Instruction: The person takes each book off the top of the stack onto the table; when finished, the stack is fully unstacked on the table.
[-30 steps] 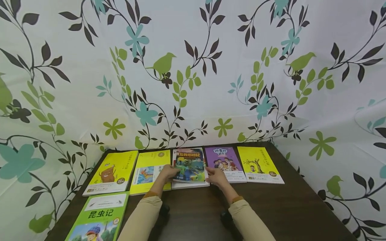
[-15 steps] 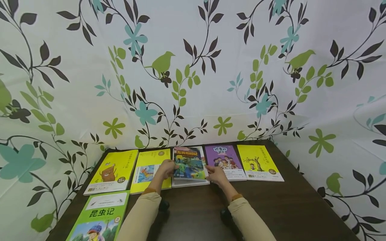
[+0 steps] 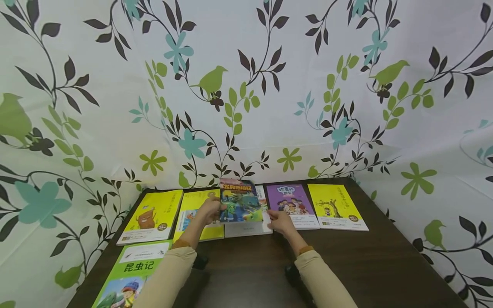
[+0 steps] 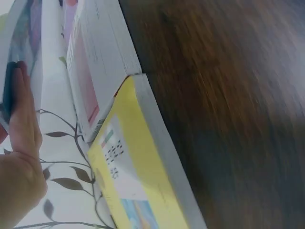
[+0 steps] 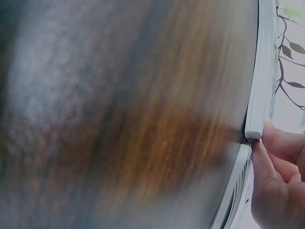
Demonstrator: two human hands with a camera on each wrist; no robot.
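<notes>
In the head view, a dark, colourful picture book [image 3: 240, 202] is raised and tilted in front of the row. My left hand [image 3: 209, 210] grips its left edge; in the left wrist view the fingers [image 4: 26, 114] lie along that book. Below it a white-covered book [image 3: 246, 229] lies on the table, its upper part mostly hidden. My right hand [image 3: 282, 221] is at the white book's right edge, apart from the raised book. In the right wrist view, thumb and finger pinch the white book's corner [image 5: 255, 131].
On the dark table [image 3: 346, 265], a yellow book [image 3: 181, 229] lies left of the white one, with another yellow book [image 3: 152, 218] beyond. A purple book [image 3: 290, 201] and a yellow tree-cover book [image 3: 337, 205] are to the right. A green book [image 3: 131, 269] is front left. Patterned cloth [image 3: 269, 107] hangs behind.
The colourful book has risen off the white book and shifted slightly left with my left hand. My right hand has let go of it and now sits at the white book's edge.
</notes>
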